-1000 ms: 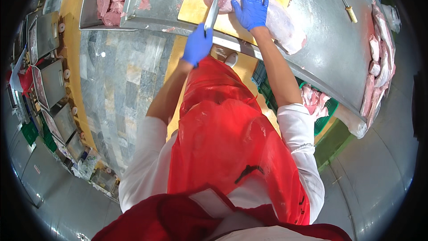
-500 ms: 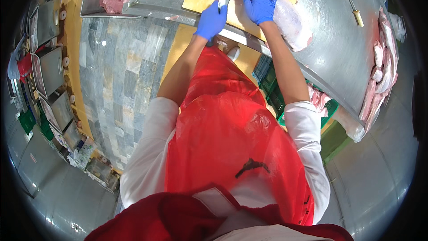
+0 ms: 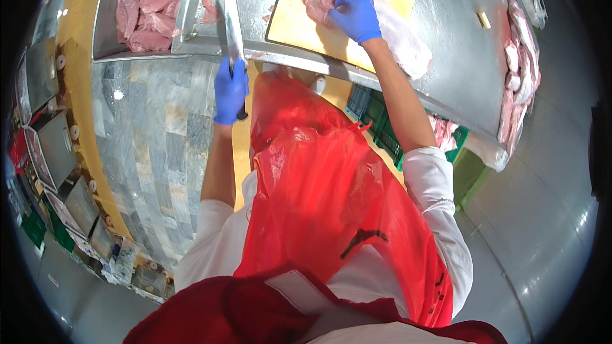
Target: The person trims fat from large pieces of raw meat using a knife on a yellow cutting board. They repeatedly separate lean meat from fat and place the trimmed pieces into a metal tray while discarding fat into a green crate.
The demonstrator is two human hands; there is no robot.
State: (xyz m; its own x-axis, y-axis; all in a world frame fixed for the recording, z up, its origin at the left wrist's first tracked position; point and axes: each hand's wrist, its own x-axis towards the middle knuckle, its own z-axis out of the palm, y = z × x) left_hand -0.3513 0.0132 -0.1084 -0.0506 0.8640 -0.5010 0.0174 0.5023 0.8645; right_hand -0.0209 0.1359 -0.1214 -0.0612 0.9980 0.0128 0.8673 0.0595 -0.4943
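Observation:
My blue-gloved left hand (image 3: pixel 231 89) grips a long knife (image 3: pixel 231 16), its blade pointing up over the steel table's edge, left of the yellow cutting board (image 3: pixel 284 22). On that board lies a large pale pink piece of meat (image 3: pixel 405 44), its right end reaching past the board. My blue-gloved right hand (image 3: pixel 356 16) has curled fingers pinched on the meat's upper left part; the fingertips are partly hidden. Small pink scraps (image 3: pixel 210 9) lie on the steel beside the knife blade.
A steel tray (image 3: pixel 102 19) of meat pieces (image 3: pixel 150 22) stands at upper left. At right are long meat strips (image 3: pixel 523 76) and a pale-handled tool (image 3: pixel 483 19). A green crate (image 3: pixel 382 127) with meat sits under the table. Steel containers (image 3: pixel 54 153) line the left side.
My left hand has moved leftward and down, carrying the knife off the meat and board. My right hand, earlier spread flat on the meat, has curled its fingers and shifted slightly left.

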